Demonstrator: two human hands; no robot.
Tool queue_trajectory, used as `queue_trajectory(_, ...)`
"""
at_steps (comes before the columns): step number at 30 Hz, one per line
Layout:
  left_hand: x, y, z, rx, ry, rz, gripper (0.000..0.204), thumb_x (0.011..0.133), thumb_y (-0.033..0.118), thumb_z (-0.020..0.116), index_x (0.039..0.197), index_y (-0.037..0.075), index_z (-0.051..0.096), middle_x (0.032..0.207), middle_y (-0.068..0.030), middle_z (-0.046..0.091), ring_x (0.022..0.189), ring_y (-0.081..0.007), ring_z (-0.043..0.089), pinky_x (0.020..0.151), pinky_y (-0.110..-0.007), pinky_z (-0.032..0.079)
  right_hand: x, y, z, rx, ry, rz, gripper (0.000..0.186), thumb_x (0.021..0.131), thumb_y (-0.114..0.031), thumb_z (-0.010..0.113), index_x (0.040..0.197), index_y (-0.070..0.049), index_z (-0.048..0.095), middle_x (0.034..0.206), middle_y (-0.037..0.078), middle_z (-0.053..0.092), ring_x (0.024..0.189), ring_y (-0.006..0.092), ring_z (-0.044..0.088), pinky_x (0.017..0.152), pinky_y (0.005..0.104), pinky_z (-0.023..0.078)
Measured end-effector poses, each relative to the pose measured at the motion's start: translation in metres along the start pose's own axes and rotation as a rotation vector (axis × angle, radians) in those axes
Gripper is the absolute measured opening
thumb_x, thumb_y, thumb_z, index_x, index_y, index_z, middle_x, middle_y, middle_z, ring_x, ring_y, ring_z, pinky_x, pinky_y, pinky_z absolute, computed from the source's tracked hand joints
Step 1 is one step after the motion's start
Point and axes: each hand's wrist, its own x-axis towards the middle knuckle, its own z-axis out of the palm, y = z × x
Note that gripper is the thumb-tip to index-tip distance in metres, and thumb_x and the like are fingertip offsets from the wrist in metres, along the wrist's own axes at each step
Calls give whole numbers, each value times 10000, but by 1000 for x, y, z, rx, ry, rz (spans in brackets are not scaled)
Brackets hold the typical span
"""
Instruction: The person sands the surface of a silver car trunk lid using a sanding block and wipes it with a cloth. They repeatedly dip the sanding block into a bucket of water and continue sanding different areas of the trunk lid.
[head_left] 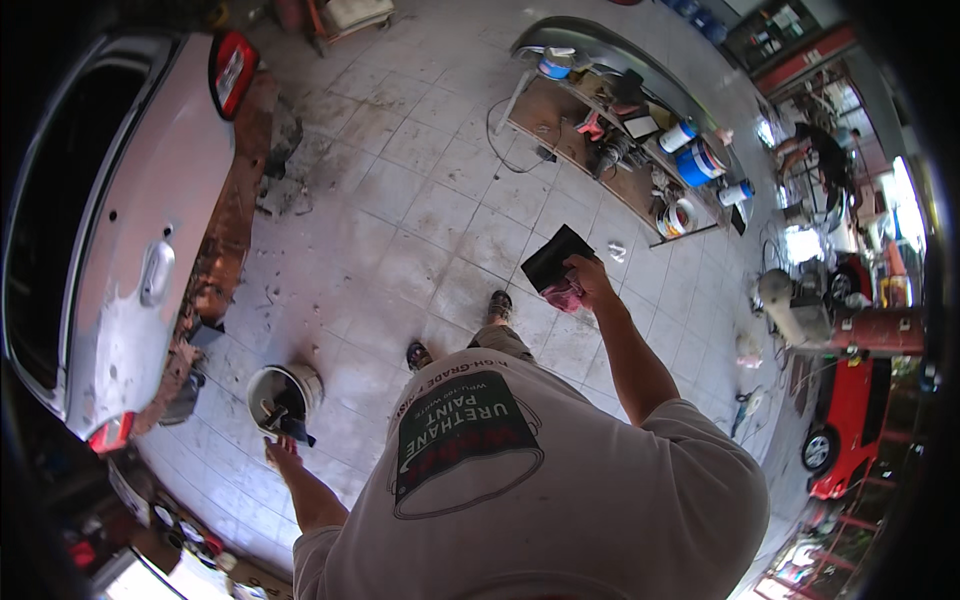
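My left hand (284, 453) is closed at the near rim of a pale bucket (312, 383), low on my left; its exact hold on the rim or handle is hard to see. Dark pieces and a light-coloured tool (268, 408) show inside the bucket, and a dark flap (302, 435) hangs over its edge beside my fingers. Out in front to the right, my right hand (592, 282) grips a black, flat, rectangular sheet (555, 257). A crumpled pink cloth (561, 295) is bunched under the same fingers.
On the left stands a car's rear panel (150, 210) with sanded patches. A low workbench (550, 115) ahead bears cans, a blue-labelled tub (700, 163) and tools. Another person (825, 155) bends at the far right, and a red car (850, 420) is parked beyond the tiled floor (400, 200).
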Motion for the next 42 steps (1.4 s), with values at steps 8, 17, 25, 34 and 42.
queue_trajectory(8,-98,-24,206,1001,-726,141,299,1032,327,678,1269,145,652,935,-37,675,678,-189,649,611,-384,588,3,131,-169,-10,329,102,58,901,-121,676,934,-75,663,722,43,605,582,143,605,513,336,508)
queue_trajectory(17,-319,-128,490,1431,-1291,559,563,970,348,764,1431,51,636,1093,-128,771,803,-207,731,662,-368,600,-55,267,-305,76,726,503,136,879,-64,618,745,-57,639,595,60,586,450,165,533,418,351,413)
queue_trajectory(25,-402,-164,622,1716,-1320,737,479,957,334,791,1324,35,720,1041,-150,775,768,-207,721,616,-371,591,-40,197,-294,328,710,374,167,849,-109,723,732,-23,641,618,95,625,476,210,590,526,407,593)
queue_trajectory(34,-536,-209,851,1550,-1627,1446,381,955,367,751,1158,45,761,1054,-141,799,962,-278,769,830,-399,607,-16,144,-235,612,798,348,167,905,-123,715,774,-84,618,554,29,516,424,144,475,415,330,427)
queue_trajectory(42,-778,-393,1030,1183,-2032,1701,323,936,335,735,1066,40,721,1027,-203,758,1016,-430,723,888,-499,587,-70,114,-94,648,1225,511,141,877,-175,729,837,-67,649,567,21,554,407,134,481,417,325,413)
